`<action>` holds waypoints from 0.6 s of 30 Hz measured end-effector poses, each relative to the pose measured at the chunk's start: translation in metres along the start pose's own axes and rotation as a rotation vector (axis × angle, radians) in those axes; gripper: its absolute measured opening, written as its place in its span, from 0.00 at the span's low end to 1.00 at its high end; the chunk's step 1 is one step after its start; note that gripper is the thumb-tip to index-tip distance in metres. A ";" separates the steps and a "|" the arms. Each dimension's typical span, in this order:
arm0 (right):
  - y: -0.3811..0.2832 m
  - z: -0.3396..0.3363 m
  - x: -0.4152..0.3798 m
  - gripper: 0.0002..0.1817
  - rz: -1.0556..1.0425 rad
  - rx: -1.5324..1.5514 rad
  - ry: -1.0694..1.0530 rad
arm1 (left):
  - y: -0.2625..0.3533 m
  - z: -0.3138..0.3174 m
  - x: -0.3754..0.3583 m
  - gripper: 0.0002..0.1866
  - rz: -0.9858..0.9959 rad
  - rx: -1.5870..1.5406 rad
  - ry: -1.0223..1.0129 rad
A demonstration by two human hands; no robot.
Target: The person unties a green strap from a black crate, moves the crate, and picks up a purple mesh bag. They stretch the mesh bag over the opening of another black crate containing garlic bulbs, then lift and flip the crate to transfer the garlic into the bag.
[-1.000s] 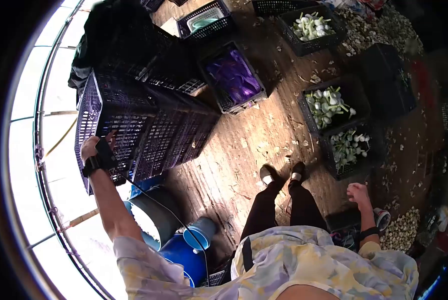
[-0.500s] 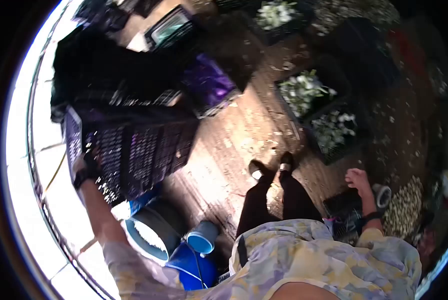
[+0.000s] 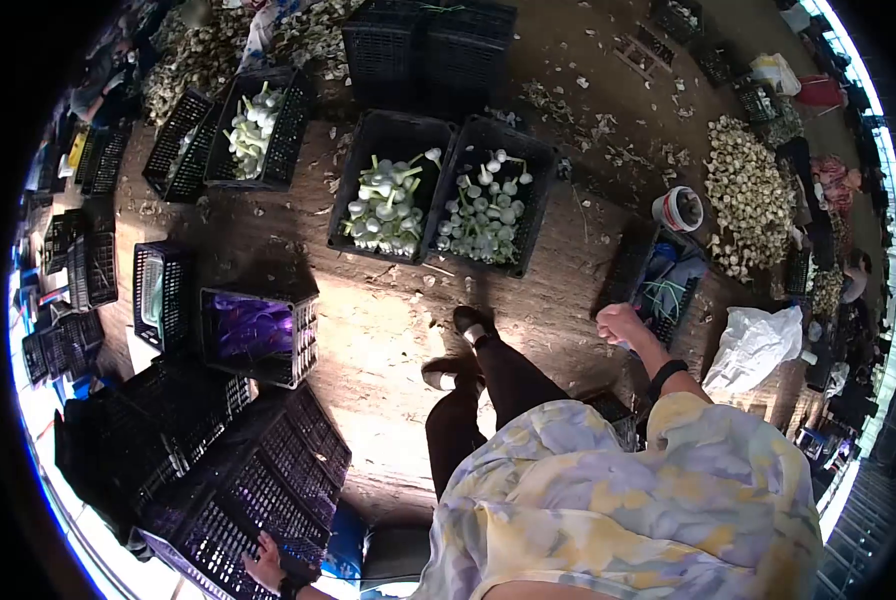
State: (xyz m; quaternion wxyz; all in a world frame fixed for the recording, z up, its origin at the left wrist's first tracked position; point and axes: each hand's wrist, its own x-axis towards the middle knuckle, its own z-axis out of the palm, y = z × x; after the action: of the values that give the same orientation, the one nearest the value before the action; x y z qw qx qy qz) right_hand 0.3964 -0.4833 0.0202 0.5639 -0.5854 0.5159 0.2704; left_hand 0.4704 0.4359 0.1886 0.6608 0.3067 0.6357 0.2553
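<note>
My left hand (image 3: 265, 565) rests against the side of a stack of dark plastic crates (image 3: 268, 480), its fingers spread. To the right, my right hand (image 3: 620, 325) hangs in the air with its fingers curled in and nothing visible in them. Beneath and beyond it stands a dark crate (image 3: 668, 270) with blue material and green strings inside. Ahead on the wooden floor are two black crates side by side, a left crate of garlic bulbs (image 3: 383, 210) and a right crate of garlic bulbs (image 3: 483, 215). Between these and the stack, a crate holds purple material (image 3: 253, 325).
A white bucket (image 3: 678, 209) and a large heap of bulbs (image 3: 748, 195) lie at the right. A white plastic bag (image 3: 755, 348) is on the floor near my right side. Another crate of bulbs (image 3: 253, 130) stands at the upper left. People sit along the right edge.
My view has turned to the right, so the crates appear shifted left. My left hand has gone from the stack's edge, where it was blurred, to lying spread on its side. My right hand stays curled.
</note>
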 end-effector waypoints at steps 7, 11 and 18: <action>0.045 -0.047 -0.018 0.06 0.075 0.062 0.055 | -0.106 0.005 -0.042 0.37 0.070 0.310 -0.319; 0.064 -0.066 0.000 0.06 0.091 0.150 -0.001 | -0.162 0.008 -0.078 0.33 0.287 0.710 -0.717; 0.047 -0.071 -0.043 0.09 0.159 -0.036 0.009 | -0.247 -0.043 -0.092 0.18 -0.195 0.551 -0.105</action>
State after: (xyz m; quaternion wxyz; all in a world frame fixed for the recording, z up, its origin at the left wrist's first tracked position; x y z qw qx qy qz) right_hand 0.3208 -0.5287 0.0564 0.5278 -0.5539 0.5582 0.3210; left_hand 0.4092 0.2044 0.0713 0.6062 0.4248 0.6723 -0.0076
